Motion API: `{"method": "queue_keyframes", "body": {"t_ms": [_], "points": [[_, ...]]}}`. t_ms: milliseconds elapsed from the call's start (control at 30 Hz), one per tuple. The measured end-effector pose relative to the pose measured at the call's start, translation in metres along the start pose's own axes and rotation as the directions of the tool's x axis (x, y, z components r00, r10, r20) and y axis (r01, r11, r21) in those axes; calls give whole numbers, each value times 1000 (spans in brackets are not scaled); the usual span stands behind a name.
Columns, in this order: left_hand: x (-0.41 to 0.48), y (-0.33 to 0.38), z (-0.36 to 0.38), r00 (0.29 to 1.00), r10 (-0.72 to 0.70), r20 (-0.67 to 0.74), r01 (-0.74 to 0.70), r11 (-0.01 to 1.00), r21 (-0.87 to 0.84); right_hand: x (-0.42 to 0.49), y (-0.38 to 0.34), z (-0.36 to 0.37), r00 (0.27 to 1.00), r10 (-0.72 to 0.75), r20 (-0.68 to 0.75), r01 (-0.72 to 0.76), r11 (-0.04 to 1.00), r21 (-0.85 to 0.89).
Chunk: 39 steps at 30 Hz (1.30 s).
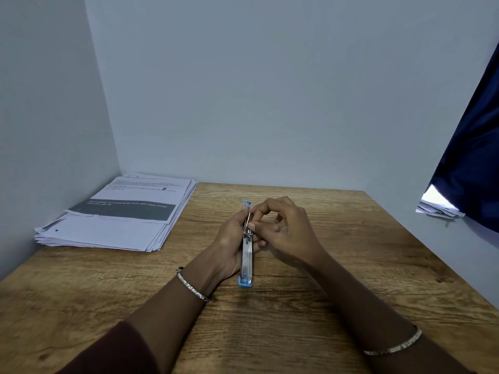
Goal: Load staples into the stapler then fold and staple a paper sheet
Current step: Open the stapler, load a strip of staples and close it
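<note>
Left hand (232, 238) curled round stapler (247, 255), holding it lengthwise above tabletop (351, 265) centre. Right hand (286, 225) fingertips pinch at metal mid-section. Stapler: slim, shiny metal, blue plastic ends. Tabletop: wood-grain. Stack of printed paper sheets (118, 217) far left, edges fanned.
</note>
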<state>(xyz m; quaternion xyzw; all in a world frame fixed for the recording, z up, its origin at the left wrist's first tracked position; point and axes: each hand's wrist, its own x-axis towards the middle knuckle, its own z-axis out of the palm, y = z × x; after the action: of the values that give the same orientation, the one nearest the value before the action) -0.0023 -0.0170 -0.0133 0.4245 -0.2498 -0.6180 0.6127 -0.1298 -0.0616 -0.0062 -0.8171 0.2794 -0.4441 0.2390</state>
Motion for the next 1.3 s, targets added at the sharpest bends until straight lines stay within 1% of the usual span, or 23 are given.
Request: {"method": "queue_keyframes", "body": {"t_ms": [67, 100, 167, 200, 233, 300, 400, 500, 533, 567, 633, 667, 700, 733, 767, 800, 833, 900, 967, 1067, 1133, 1300], "points": [[-2, 1, 1, 1000, 5, 2, -5, 1000, -6, 1, 1, 1, 999, -7, -39, 7, 1000, 12], [-2, 1, 2, 1000, 10, 5, -10, 1000, -12, 2, 2, 2, 998, 4, -56, 0, 998, 60], [-3, 1, 4, 1000, 9, 15, -8, 999, -43, 2, 0, 2, 997, 78, -20, -70, 959, 273], [-2, 1, 4, 1000, 6, 20, -5, 998, -66, 2, -1, 2, 994, 110, 17, -108, 927, 358], [-1, 1, 4, 1000, 6, 21, -4, 996, -85, 1, -3, 3, 992, 119, 45, -127, 904, 407], [0, 3, 2, 1000, 2, 17, 0, 993, -120, 1, -4, 6, 993, 98, 73, -120, 902, 415], [-1, 5, 2, 999, -24, 24, 28, 981, -191, 1, -6, 2, 991, 69, 111, -105, 924, 369], [-3, 6, 3, 998, -59, 21, 63, 964, -259, 4, -6, -10, 987, -3, 164, -28, 982, 185], [-3, 6, 3, 998, -64, 12, 65, 968, -241, 5, -6, -12, 983, -21, 182, -11, 985, 173], [-3, 6, 3, 998, -63, -4, 61, 979, -196, 5, -4, -14, 980, -25, 199, -22, 972, 234], [-3, 6, 3, 999, -38, -18, 37, 995, -94, 2, -7, -14, 976, 39, 215, -139, 872, 470], [-3, 5, 3, 1000, -19, -6, 18, 998, -52, 2, -6, -12, 979, 82, 187, -170, 832, 528], [-3, 4, 4, 1000, -3, 13, 3, 1000, -16, 3, -3, -10, 987, 116, 112, -156, 867, 473], [-3, 4, 4, 999, 7, 34, -7, 1000, 15, 4, 0, -9, 991, 133, 22, -132, 929, 345], [-4, 3, 5, 999, 13, 48, -16, 999, 42, 5, 2, -9, 992, 110, -60, -98, 979, 180], [-4, 2, 5, 998, 16, 59, -20, 998, 62, 5, 4, -8, 994, 66, -87, -61, 996, 57], [-4, 2, 5, 998, 15, 67, -20, 997, 77, 5, 5, -8, 996, 28, -82, -28, 1000, -5], [-4, 1, 5, 997, 15, 79, -23, 995, 97, 4, 6, -6, 998, 23, -61, -25, 999, -36], [-5, 1, 5, 996, 29, 86, -40, 990, 133, 4, 6, -5, 997, 39, -73, -42, 998, -39], [-5, -1, 7, 995, 59, 83, -78, 964, 254, 5, 5, -5, 993, 58, -107, -63, 997, -52], [-4, -3, 8, 993, 89, 76, -108, 948, 300, 5, 6, -5, 989, 69, -130, -76, 996, -52], [-3, -4, 8, 991, 116, 69, -131, 950, 284, 5, 6, 1, 984, 87, -153, -93, 995, -32]]}}
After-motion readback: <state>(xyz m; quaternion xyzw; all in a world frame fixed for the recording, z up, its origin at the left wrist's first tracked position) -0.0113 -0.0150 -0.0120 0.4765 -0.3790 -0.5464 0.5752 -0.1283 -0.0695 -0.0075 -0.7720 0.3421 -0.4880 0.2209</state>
